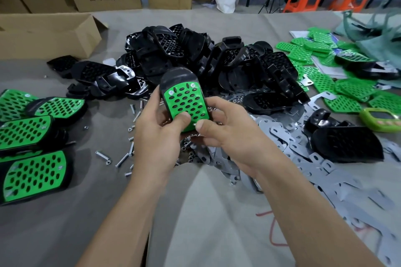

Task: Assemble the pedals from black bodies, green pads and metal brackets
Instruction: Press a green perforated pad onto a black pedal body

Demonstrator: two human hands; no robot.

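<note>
Both hands hold one pedal above the table's middle: a black body with a perforated green pad on its face and two screw heads near the pad's top corners. My left hand grips its left side, thumb on the pad's lower part. My right hand grips the lower right corner, thumb tip at the pad's edge. A heap of black bodies lies behind. Loose green pads spread at the right. Grey metal brackets pile under and right of my right hand.
Finished pedals with green pads lie at the left. Screws and nuts are scattered under the hands. An open cardboard box stands at the back left, more boxes behind it. A green device sits at the right edge.
</note>
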